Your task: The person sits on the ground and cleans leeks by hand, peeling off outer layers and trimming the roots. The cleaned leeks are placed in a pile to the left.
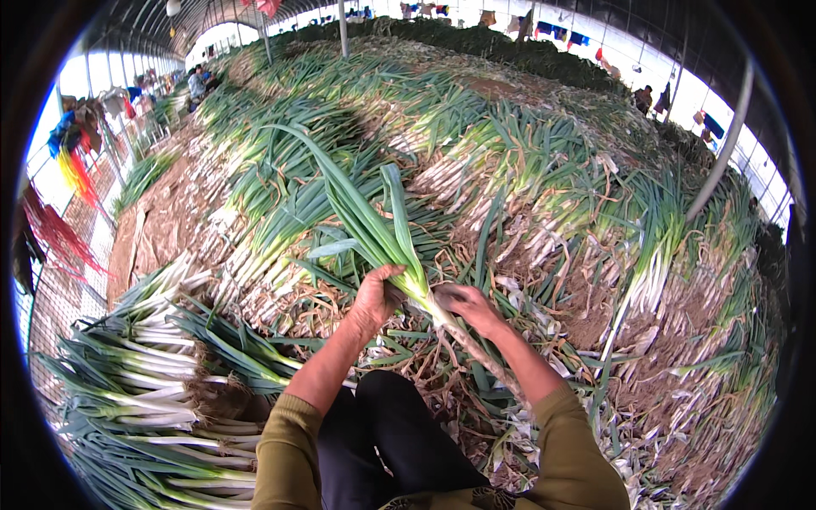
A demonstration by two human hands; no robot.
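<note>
Across the middle of the view slants a large green onion [376, 233], its green leaves up and to the left. Its stem [472, 349], brown with soil and old skin, runs down to the right beside my right forearm. My left hand [377, 296] is closed around the base of the leaves. At the top of the stem my right hand [468, 309] has its fingers against the outer layer, where paler skin shows; the fingertips are partly hidden. Beneath both hands lie torn leaves and dry skins [440, 398].
Clean white-stemmed onions [159, 376] are piled at my left, roots toward me. Unpeeled onions [280, 217] cover the ground ahead. A small white-stemmed bunch [653, 274] lies at right, near a slanted metal pole [727, 143]. Coloured ties [73, 166] hang at left; people [199, 83] sit far off.
</note>
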